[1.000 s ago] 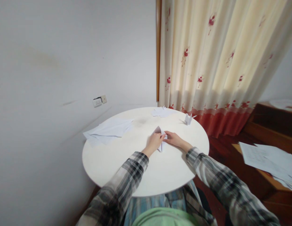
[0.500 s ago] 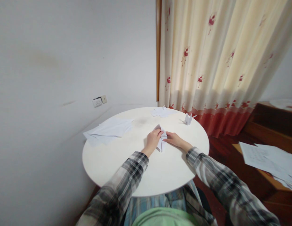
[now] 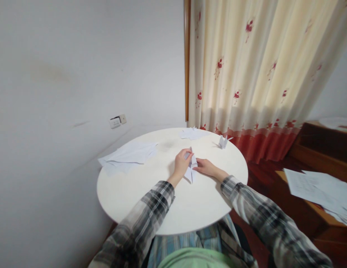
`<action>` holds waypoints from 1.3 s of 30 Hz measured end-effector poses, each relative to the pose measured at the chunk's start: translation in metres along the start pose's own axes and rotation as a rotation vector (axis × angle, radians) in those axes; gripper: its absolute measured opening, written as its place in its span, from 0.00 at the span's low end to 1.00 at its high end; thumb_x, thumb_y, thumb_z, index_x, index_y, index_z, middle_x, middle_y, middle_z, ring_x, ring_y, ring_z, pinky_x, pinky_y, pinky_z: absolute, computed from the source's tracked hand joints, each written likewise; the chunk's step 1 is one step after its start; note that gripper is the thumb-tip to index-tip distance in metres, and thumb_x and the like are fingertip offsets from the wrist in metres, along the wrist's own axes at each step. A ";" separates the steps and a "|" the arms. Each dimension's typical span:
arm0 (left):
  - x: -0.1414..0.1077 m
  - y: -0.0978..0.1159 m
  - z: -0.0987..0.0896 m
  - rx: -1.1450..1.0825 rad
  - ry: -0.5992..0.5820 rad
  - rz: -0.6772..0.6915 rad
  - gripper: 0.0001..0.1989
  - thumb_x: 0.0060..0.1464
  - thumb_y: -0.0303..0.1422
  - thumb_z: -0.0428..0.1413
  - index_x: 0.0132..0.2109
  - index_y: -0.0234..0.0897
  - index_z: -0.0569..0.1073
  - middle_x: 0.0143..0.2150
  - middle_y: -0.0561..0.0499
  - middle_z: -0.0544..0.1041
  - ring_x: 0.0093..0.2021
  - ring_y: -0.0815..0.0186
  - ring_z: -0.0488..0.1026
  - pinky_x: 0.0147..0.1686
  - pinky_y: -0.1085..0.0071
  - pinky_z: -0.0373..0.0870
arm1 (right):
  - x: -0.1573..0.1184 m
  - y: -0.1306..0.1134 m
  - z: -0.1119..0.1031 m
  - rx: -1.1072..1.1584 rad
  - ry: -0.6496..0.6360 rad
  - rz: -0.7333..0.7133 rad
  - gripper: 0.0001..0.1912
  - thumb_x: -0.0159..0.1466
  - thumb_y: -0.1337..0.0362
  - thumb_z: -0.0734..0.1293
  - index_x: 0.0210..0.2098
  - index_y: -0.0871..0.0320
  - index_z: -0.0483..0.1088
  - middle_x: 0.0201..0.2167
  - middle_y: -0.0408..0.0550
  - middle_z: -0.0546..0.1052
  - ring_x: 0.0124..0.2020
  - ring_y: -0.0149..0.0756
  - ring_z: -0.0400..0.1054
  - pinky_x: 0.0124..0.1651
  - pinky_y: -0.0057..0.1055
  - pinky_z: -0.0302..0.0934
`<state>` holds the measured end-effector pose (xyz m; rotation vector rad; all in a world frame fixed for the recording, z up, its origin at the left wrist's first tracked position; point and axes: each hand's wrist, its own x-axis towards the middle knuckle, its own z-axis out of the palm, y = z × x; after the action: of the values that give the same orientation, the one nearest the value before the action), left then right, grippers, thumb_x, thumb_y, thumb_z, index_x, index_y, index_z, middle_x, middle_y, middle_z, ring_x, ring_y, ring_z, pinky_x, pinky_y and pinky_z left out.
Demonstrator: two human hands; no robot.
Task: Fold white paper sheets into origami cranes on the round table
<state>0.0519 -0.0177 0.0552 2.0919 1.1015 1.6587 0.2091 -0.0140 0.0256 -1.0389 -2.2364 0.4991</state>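
A small folded white paper (image 3: 191, 175) lies on the round white table (image 3: 128, 197), between my two hands. My left hand (image 3: 182, 163) pinches its upper part, thumb and fingers together near the far tip. From the right, my right hand (image 3: 206, 166) grips the paper's right edge with its fingertips. The paper's lower end points towards me and shows a split between two flaps. Parts of the paper are hidden behind my left fingers.
White sheets (image 3: 131, 153) lie at the table's left edge. Smaller papers (image 3: 192, 134) are at the far edge, and a folded paper crane (image 3: 223, 142) stands at the far right. Printed sheets (image 3: 315, 190) rest on wooden furniture to the right.
My left hand has moved slightly up along the folded paper, towards its far tip. My right hand stays at the right edge, a little lower on it.
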 end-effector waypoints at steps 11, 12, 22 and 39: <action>0.003 -0.003 0.003 -0.218 0.109 -0.258 0.11 0.43 0.32 0.58 0.34 0.37 0.63 0.28 0.54 0.70 0.31 0.70 0.69 0.31 0.75 0.65 | -0.003 -0.007 -0.002 -0.025 0.001 0.031 0.17 0.55 0.63 0.64 0.45 0.58 0.68 0.40 0.48 0.75 0.39 0.40 0.68 0.44 0.33 0.59; 0.003 -0.003 0.003 -0.255 0.097 -0.270 0.13 0.43 0.32 0.58 0.36 0.36 0.64 0.30 0.53 0.71 0.32 0.70 0.70 0.32 0.75 0.65 | -0.003 -0.008 -0.002 -0.027 0.003 0.036 0.17 0.55 0.63 0.64 0.44 0.58 0.68 0.40 0.48 0.75 0.39 0.40 0.68 0.43 0.33 0.59; 0.005 0.005 0.001 -0.351 0.014 -0.274 0.09 0.45 0.35 0.55 0.31 0.33 0.74 0.34 0.46 0.77 0.36 0.65 0.73 0.40 0.70 0.67 | -0.004 -0.008 -0.003 -0.051 -0.003 0.024 0.15 0.56 0.62 0.63 0.43 0.58 0.68 0.39 0.48 0.75 0.37 0.38 0.67 0.42 0.31 0.58; 0.007 0.009 -0.002 -0.365 0.069 -0.311 0.10 0.46 0.36 0.54 0.30 0.33 0.74 0.31 0.47 0.78 0.33 0.65 0.73 0.36 0.71 0.68 | 0.001 0.000 0.000 -0.087 0.017 0.063 0.19 0.62 0.53 0.54 0.27 0.59 0.67 0.19 0.40 0.67 0.21 0.27 0.56 0.27 0.24 0.49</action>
<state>0.0537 -0.0192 0.0664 1.5635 0.9937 1.6409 0.2081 -0.0137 0.0258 -1.1569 -2.2329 0.4213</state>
